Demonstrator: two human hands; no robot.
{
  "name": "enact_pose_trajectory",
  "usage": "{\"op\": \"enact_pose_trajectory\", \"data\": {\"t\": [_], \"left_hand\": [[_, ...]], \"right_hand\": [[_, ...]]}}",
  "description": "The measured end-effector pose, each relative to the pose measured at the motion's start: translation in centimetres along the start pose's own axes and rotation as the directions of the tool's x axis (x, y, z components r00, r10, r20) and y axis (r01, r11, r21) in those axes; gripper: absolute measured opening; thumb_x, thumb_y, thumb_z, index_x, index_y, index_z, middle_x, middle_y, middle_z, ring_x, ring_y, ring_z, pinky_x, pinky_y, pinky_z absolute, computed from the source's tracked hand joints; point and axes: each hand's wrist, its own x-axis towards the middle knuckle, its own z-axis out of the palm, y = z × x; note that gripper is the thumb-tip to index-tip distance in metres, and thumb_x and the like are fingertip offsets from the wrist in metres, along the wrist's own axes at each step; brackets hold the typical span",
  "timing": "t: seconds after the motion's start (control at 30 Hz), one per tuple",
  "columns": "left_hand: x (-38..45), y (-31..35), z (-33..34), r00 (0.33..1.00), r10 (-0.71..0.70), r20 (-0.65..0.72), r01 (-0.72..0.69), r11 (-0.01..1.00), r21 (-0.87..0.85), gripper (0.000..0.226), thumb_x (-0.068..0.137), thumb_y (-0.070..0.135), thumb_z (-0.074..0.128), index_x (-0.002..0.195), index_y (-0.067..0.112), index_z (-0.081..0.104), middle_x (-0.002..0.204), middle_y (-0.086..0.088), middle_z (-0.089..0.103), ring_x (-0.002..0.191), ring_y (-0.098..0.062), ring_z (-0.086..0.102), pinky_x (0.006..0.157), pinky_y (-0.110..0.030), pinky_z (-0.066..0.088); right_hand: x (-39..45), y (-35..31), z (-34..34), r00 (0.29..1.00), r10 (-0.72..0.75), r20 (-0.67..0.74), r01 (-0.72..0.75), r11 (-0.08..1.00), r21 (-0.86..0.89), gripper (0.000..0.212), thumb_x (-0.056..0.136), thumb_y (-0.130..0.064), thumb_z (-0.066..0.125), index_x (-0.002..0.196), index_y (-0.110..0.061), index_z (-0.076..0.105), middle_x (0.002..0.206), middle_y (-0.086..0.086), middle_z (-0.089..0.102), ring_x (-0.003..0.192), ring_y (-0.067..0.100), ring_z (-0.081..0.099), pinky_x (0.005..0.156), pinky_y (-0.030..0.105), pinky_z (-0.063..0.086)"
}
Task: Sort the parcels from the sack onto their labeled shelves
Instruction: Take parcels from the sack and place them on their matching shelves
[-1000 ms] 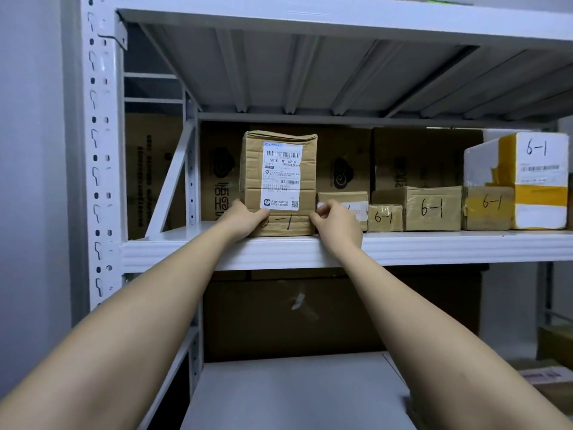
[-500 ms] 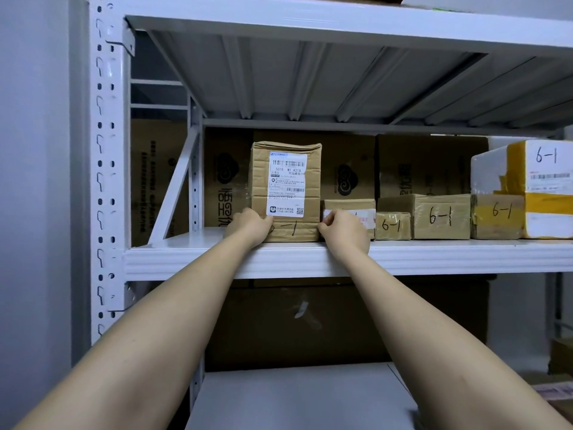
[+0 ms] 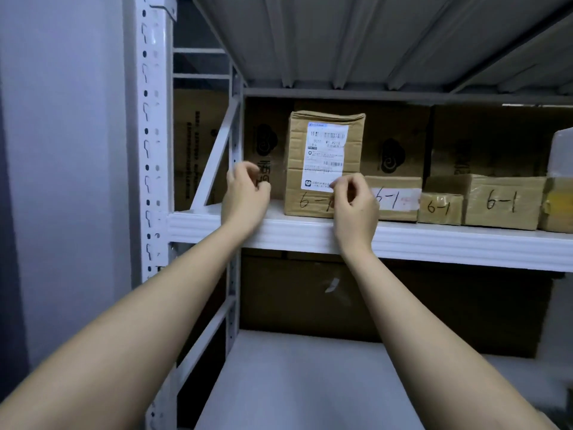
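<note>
Cardboard parcel (image 3: 324, 164) stands on shelf (image 3: 434, 240); left hand (image 3: 246, 197) and right hand (image 3: 355, 209) hover loosely curled, empty.

The tall box (image 3: 324, 164) is brown with a white sticker (image 3: 325, 158) and black "6-1" writing. The small boxes (image 3: 502, 201) to its right are brown too. The shelf (image 3: 434, 240) is white. The far-right box (image 3: 558, 209) has yellow tape.

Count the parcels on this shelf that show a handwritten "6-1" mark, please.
4. The tall box at the left, the low box beside it, the small box, then the wider box. A yellow-taped parcel at the right edge may carry a hidden one.
</note>
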Motion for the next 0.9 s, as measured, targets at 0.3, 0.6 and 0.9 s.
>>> {"op": "enact_pose_trajectory", "data": {"t": [0.3, 0.6, 0.9], "left_hand": [[-7.8, -9.0, -12.8, 0.901, 0.326, -0.285, -0.267, 0.937, 0.227, 0.03, 0.087, 0.019, 0.047, 0.111, 0.002, 0.052, 0.105, -0.011, 0.052, 0.086, -0.007, 0.05, 0.076, -0.03, 0.047], [-23.1, -26.9, -30.2, 0.954, -0.052, -0.295, 0.203, 0.836, 0.51, 0.031, 0.086, 0.023, 0.048, 0.111, 0.004, 0.049, 0.105, -0.008, 0.046, 0.081, -0.001, 0.042, 0.074, -0.023, 0.036], [-39.9, -41.5, -38.3, 0.523, -0.846, -0.106, 0.663, 0.325, 0.674, 0.049, 0.094, 0.038, 0.053, 0.133, 0.012, 0.038, 0.136, -0.01, 0.029, 0.109, -0.027, 0.047, 0.088, -0.035, 0.045]], "right_hand": [[-13.5, -5.2, 11.9, 0.905, -0.351, 0.24, 0.278, 0.916, 0.291, 0.018, 0.09, -0.016, 0.048, 0.091, -0.008, 0.063, 0.088, 0.002, 0.061, 0.078, 0.011, 0.055, 0.067, 0.021, 0.039], [-37.8, -7.7, 24.2, 0.515, -0.299, 0.803, 0.199, 0.953, 0.227, 0.013, 0.092, -0.024, 0.05, 0.095, -0.02, 0.062, 0.09, -0.005, 0.066, 0.081, 0.017, 0.062, 0.064, 0.031, 0.047], [-59.1, -4.3, 27.2, -0.161, 0.206, 0.965, 0.095, 0.977, -0.193, 0.03, 0.097, -0.032, 0.049, 0.125, -0.022, 0.05, 0.116, 0.007, 0.061, 0.102, 0.025, 0.06, 0.079, 0.033, 0.046]]}}
